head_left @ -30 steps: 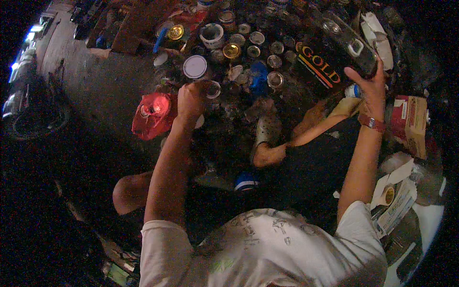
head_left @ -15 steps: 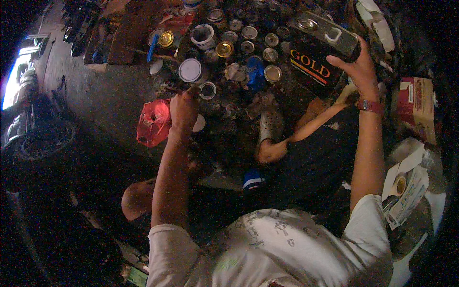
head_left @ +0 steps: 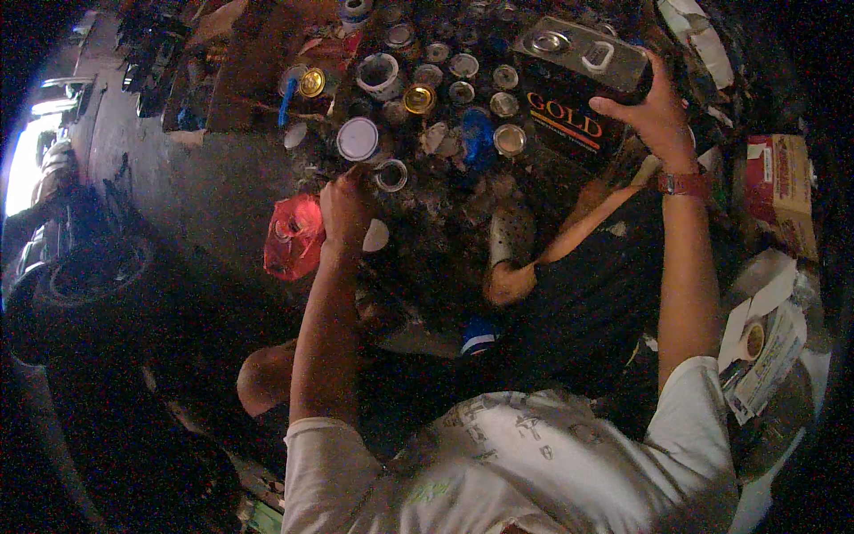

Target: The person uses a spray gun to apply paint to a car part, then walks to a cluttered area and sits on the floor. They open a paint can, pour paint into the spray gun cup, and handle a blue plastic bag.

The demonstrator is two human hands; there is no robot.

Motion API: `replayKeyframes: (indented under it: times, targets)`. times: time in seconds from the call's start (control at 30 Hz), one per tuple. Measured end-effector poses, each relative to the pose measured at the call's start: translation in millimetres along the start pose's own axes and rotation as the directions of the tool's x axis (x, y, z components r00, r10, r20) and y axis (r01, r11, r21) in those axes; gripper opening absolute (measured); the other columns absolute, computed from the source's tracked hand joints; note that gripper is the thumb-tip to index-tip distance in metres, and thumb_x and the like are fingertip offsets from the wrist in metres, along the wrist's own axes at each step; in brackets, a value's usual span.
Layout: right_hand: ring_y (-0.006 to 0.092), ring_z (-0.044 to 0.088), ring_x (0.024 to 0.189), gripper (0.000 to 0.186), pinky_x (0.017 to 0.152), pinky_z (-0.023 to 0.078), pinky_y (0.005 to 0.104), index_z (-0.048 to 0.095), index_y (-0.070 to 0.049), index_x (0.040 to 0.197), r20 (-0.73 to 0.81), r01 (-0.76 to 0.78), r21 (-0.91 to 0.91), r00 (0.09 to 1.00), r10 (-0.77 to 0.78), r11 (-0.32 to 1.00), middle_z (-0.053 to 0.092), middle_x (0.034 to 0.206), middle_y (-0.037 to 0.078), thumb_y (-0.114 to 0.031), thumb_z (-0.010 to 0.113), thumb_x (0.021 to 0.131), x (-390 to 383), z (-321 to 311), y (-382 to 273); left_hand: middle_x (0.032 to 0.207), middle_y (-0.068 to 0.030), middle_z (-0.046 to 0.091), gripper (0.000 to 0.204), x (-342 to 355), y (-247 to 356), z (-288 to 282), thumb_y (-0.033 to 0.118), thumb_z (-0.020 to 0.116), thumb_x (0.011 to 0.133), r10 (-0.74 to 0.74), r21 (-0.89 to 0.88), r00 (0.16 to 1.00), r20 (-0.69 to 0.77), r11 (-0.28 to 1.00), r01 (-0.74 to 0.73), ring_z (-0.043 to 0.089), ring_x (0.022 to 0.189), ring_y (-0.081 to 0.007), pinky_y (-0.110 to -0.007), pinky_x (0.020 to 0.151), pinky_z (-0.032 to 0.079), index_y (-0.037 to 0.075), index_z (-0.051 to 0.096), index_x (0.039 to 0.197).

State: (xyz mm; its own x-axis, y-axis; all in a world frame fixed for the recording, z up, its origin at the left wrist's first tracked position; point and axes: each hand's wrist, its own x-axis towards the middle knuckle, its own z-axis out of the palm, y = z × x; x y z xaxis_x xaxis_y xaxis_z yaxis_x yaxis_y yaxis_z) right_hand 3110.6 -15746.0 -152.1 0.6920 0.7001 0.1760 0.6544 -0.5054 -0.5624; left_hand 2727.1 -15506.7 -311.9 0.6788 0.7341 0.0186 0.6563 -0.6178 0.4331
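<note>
At the upper right my right hand (head_left: 658, 116) grips the side of a large black rectangular tin (head_left: 569, 120) with a metal top, a round cap and a carrying handle. The tin leans toward the left. Left of centre, my left hand (head_left: 347, 212) is closed, its fingertips close against the left edge of a small open can (head_left: 390, 176). What the fingers hold is hidden in the dark. A can with a white lid (head_left: 358, 140) stands just beyond this hand, and a red plastic bag (head_left: 294, 237) lies to its left.
Several small round tins and a used white tub (head_left: 379, 76) crowd the floor ahead. A crumpled blue thing (head_left: 477, 139) lies among them. To the right are a red and tan carton (head_left: 778, 191) and a roll of tape (head_left: 753, 340). A tyre (head_left: 93, 267) lies at the left.
The black tin has moved left a little with my right hand, toward the small open can. My left hand stays beside that can. The whole view has shifted slightly.
</note>
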Motion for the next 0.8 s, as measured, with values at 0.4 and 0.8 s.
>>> replayKeyframes:
  times: [0.4,0.8]
  targets:
    - [0.0277,0.057,0.129,0.107,0.112,0.043,0.0398,0.038,-0.003,0.150,0.018,-0.004,0.034,1.000,0.003,0.999,0.060,0.138,0.017,-0.038,0.097,0.067,9.1,2.4,20.5,0.083,-0.0177,0.073,0.017,8.4,18.7,1.6,0.006,0.067,0.079,0.097,-0.011,0.995,0.005,0.995,-0.097,0.072,0.078,-0.0395,-0.046,0.066,0.057,0.010,0.074,0.093]
    - [0.0286,0.058,0.128,0.108,0.112,0.044,0.0406,0.038,-0.003,0.149,0.015,0.067,-0.011,0.998,-0.066,0.998,0.060,0.137,0.017,-0.040,0.097,0.067,8.3,7.3,11.6,0.091,-0.0173,0.075,0.024,8.9,10.9,-3.6,0.009,0.068,0.081,0.006,0.075,1.000,0.013,0.997,-0.007,0.073,0.080,-0.0373,-0.046,0.070,0.058,0.011,0.076,0.103]
